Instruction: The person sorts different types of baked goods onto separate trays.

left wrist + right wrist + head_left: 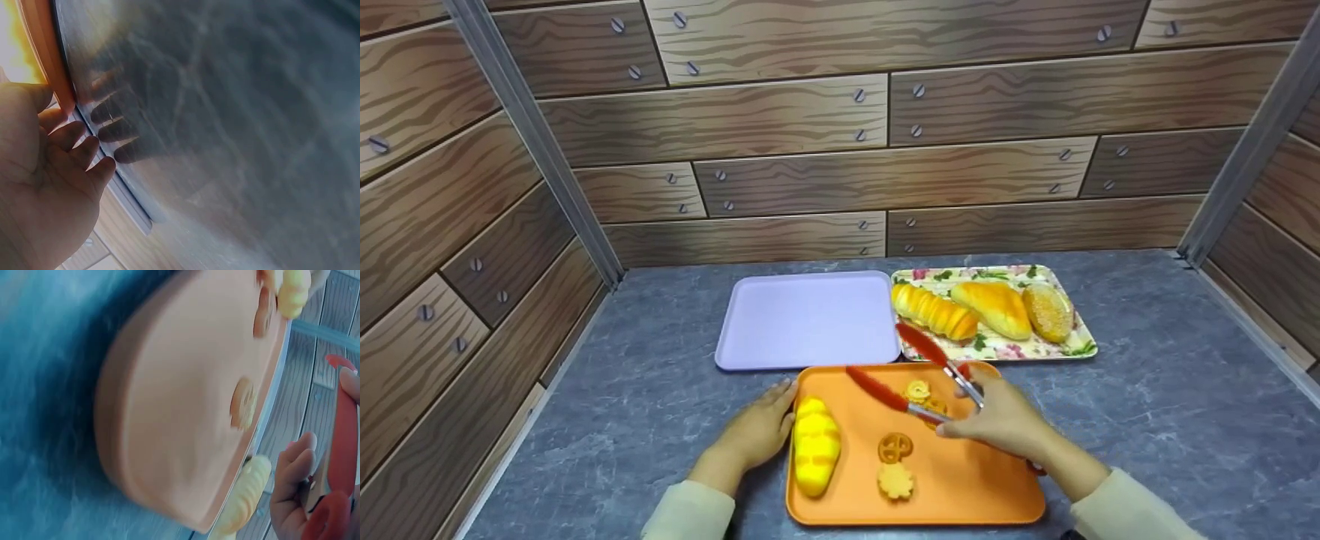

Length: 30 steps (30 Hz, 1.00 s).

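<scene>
My right hand (1001,416) grips red-tipped metal tongs (922,345), their arms spread above the orange tray (967,487); nothing is between the tips. In the right wrist view, fingers (295,467) curl round the red handle (343,439). My left hand (757,427) rests at the orange tray's left edge, fingers loosely extended, as the left wrist view shows of the hand (62,180). Beside it on the tray lies a yellow loaf (816,446). A pretzel (895,448), a flower-shaped biscuit (895,481) and a round biscuit (917,390) lie further right, another partly hidden behind the tongs.
A lilac tray (810,319) stands behind the orange one. To its right, a floral tray (1012,351) holds a ridged roll (934,311), a triangular bread (994,306) and a seeded bun (1048,311). Wood-patterned walls (795,180) enclose the grey table (645,390).
</scene>
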Motion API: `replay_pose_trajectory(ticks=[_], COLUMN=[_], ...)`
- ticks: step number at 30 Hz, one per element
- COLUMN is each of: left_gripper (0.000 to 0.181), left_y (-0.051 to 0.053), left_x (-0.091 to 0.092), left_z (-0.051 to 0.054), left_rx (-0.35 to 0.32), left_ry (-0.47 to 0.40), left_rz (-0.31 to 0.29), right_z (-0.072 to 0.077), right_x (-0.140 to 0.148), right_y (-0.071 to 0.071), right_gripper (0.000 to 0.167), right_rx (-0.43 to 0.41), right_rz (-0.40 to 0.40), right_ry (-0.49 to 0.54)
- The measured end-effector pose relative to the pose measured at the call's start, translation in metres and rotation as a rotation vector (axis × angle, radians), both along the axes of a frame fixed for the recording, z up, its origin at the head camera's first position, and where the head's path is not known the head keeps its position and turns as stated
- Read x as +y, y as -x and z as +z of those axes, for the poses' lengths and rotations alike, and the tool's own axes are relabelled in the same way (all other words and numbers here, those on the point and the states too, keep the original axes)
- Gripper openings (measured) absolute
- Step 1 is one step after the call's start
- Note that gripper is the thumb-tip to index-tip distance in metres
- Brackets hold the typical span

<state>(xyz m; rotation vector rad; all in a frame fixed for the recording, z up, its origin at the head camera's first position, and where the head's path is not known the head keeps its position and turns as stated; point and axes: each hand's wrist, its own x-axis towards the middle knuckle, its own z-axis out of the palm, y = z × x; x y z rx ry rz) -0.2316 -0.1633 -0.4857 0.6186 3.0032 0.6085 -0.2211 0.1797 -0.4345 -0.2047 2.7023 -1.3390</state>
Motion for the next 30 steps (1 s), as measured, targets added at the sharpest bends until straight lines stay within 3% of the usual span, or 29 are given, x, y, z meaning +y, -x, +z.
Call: replay_pose_trajectory(ticks=[3, 8, 13, 17, 21, 26, 30], left_gripper=[0.048, 0.048, 0.048, 0.048, 0.048, 0.048, 0.048], left_y=[0.000, 0.000, 0.001, 0.001, 0.001, 0.001, 0.001], left_x=[0.000, -0.001, -0.002, -0.002, -0.002, -0.001, -0.001], left_z=[0.000, 0.000, 0.000, -0.002, -0.003, -0.002, -0.001], left_rx=[-0.001, -0.006, 0.010, 0.011, 0.012, 0.006, 0.002], left_ry=[-0.001, -0.002, -0.006, -0.010, -0.007, 0.002, 0.005], left_rz=[0.001, 0.002, -0.005, -0.006, -0.007, 0.001, 0.001], right_z=[0.000, -0.003, -0.004, -0.004, -0.003, -0.004, -0.008], right_x=[-0.007, -0.017, -0.027, -0.034, -0.041, -0.046, -0.048], right_y=[-0.006, -0.015, -0.025, -0.029, -0.032, -0.036, -0.038], right_gripper=[0.081, 0.096, 0.090, 0.105, 0.109, 0.101, 0.073], right_rx=[-0.018, -0.013, 0.005, -0.051, -0.109, -0.145, -0.135], right_rz=[0.042, 0.106, 0.190, 0.244, 0.278, 0.328, 0.373], right_ry=[0.006, 0.001, -0.006, -0.049, -0.083, -0.051, -0.005])
